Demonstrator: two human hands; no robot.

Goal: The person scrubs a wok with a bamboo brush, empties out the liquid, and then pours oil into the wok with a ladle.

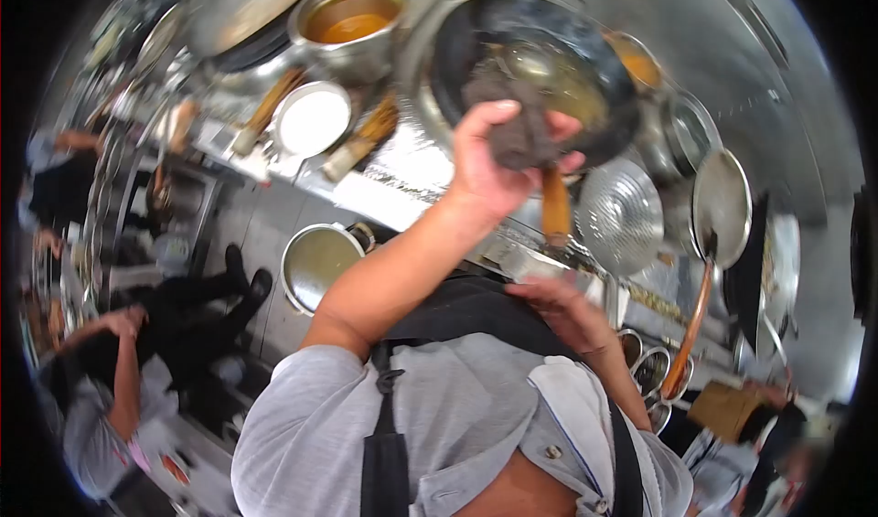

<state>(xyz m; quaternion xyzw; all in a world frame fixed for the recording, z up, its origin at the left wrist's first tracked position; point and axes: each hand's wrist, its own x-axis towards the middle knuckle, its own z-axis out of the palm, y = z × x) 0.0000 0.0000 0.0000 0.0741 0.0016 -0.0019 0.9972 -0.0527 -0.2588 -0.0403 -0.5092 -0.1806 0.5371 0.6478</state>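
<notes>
My left hand (494,165) is raised palm up over the near side of a black wok (448,69). Its thumb and fingers are closed on a dark, bunched cloth (519,133). In the wok, a metal ladle's bowl (529,63) sits in yellowish liquid. A wooden handle (555,211) sticks out just below my left hand; whether the hand touches it is hidden. My right hand (567,314), slightly blurred, is low in front of my apron near the counter's edge. Its fingers are stretched out, and nothing shows in them.
A pot of orange liquid (352,25), a white bowl (313,119) and a bamboo brush (366,138) stand left of the wok. Rightward are a perforated strainer (620,215) and a wooden-handled skimmer (721,208). A large pot (320,266) is lower left. Other people work on both sides.
</notes>
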